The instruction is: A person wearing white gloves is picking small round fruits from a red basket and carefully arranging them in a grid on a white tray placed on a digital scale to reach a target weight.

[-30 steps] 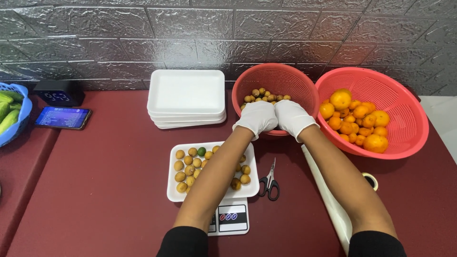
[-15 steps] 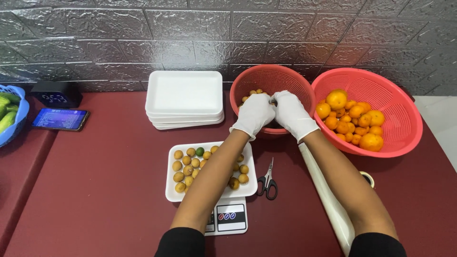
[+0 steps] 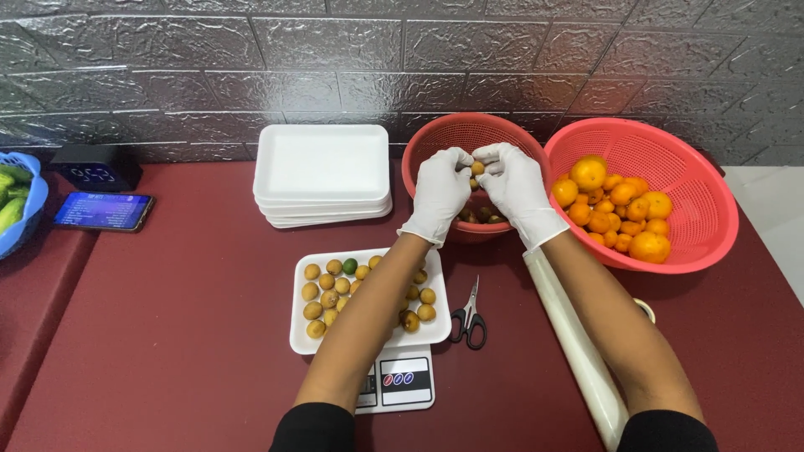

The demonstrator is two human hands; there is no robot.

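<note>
Both my hands wear white gloves and meet above the smaller red basket (image 3: 435,138). My left hand (image 3: 442,192) and my right hand (image 3: 517,188) pinch a small round brown fruit (image 3: 477,167) between their fingertips. More of these fruits lie in the basket's bottom (image 3: 479,216). Under my left forearm a white foam tray (image 3: 303,335) with several small brown fruits and one green one sits on a white kitchen scale (image 3: 402,381).
A larger red basket (image 3: 695,209) of oranges stands at the right. A stack of empty white trays (image 3: 322,172) is behind the scale. Black scissors (image 3: 471,316) and a roll of cling film (image 3: 578,343) lie near my right arm. A phone (image 3: 105,211), a dark clock (image 3: 94,170) and a blue basket (image 3: 18,209) sit far left.
My hands have lifted from inside the small basket and now hold one fruit above it. The view has shifted slightly.
</note>
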